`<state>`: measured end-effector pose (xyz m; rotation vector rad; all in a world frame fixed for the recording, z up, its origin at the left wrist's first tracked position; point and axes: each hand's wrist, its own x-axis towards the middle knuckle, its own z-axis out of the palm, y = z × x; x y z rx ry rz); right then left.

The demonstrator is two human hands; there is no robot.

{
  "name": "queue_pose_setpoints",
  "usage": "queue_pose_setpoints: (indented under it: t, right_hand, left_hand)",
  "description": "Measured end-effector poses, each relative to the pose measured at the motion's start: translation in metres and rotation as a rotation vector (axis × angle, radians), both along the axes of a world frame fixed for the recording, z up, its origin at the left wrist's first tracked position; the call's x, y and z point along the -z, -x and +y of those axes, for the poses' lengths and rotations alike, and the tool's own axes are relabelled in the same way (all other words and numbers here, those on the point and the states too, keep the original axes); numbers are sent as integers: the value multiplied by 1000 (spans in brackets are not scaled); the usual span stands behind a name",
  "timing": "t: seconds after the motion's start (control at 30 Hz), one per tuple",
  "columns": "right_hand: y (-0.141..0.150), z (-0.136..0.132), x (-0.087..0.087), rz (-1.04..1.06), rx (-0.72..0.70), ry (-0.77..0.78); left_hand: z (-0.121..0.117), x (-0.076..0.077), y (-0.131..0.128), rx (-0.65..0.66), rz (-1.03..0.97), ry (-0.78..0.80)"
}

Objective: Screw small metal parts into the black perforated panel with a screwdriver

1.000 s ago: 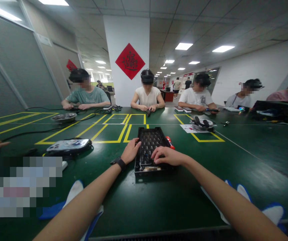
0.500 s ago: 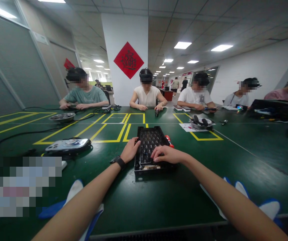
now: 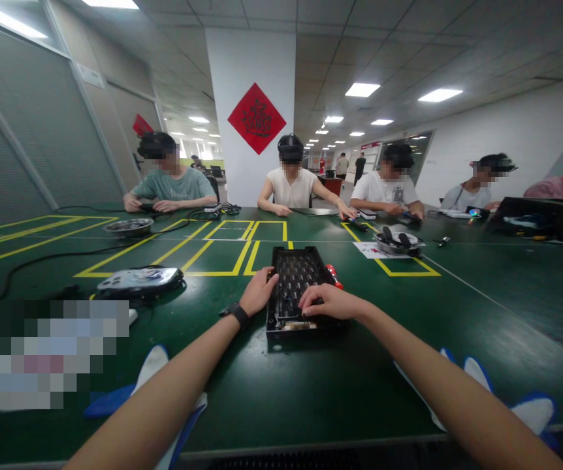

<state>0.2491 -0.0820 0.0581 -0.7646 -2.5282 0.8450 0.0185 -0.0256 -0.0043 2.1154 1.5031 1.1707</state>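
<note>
A black open-topped plastic case point(image 3: 295, 261) with a patterned inner grid lies lengthwise before me on the green table. My left hand point(image 3: 260, 290), a dark band on its wrist, grips the case's left side wall. Over the near right part of the case is my right hand point(image 3: 333, 302), its fingers bent down and drawn together at the inner grid. Whatever those fingertips hold is too small or hidden to make out. A pale strip point(image 3: 299, 326) shows in the near end of the case. Red-handled items point(image 3: 334, 277) lie against its right side, partly hidden.
White-and-blue gloves point(image 3: 151, 375) lie under both my forearms. On the left is a handheld device point(image 3: 139, 281) with a pale cover, beyond it a metal bowl point(image 3: 128, 227). Another bowl with black items point(image 3: 398, 241) stands at right. Several people sit across the table.
My view has shifted slightly left. Both my hands stay at the case with little visible motion. The person opposite has stretched an arm toward a dark tool on the table.
</note>
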Motion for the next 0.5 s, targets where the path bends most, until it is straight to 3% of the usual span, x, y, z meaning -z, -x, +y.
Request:
queue_pose_setpoints:
  t: [0.17, 0.37, 0.5]
  right_hand:
    - [0, -3, -2, 26, 59, -8]
    - [-6, -2, -12, 3, -131, -20]
    - [-9, 0, -11, -11, -177, -38]
  left_hand:
    - [0, 0, 0, -4, 5, 10]
    - [-1, -2, 0, -2, 5, 17]
    - [0, -1, 0, 1, 11, 16]
